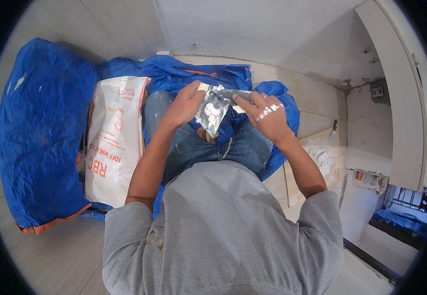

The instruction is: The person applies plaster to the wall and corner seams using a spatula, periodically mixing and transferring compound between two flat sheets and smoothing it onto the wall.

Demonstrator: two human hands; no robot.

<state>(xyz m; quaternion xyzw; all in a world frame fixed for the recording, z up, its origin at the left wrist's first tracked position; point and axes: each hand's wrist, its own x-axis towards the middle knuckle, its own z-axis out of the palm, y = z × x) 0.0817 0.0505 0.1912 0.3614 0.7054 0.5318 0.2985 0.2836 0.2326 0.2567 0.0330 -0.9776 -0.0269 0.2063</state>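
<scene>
Over blue tarp (41,128), both hands (186,104) clasp putty knives (213,110)

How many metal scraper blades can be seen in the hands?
2: a broad putty-smeared blade in the left hand, and a narrower blade in the right hand, laid across its top edge.

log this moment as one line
left hand: holds putty blade | right hand: scrapes it with second blade | beside: white sack, blue tarp

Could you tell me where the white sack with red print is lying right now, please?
In the head view, the white sack lies on the blue tarpaulin at the person's left, beside the left forearm and knee, away from both hands.
</scene>
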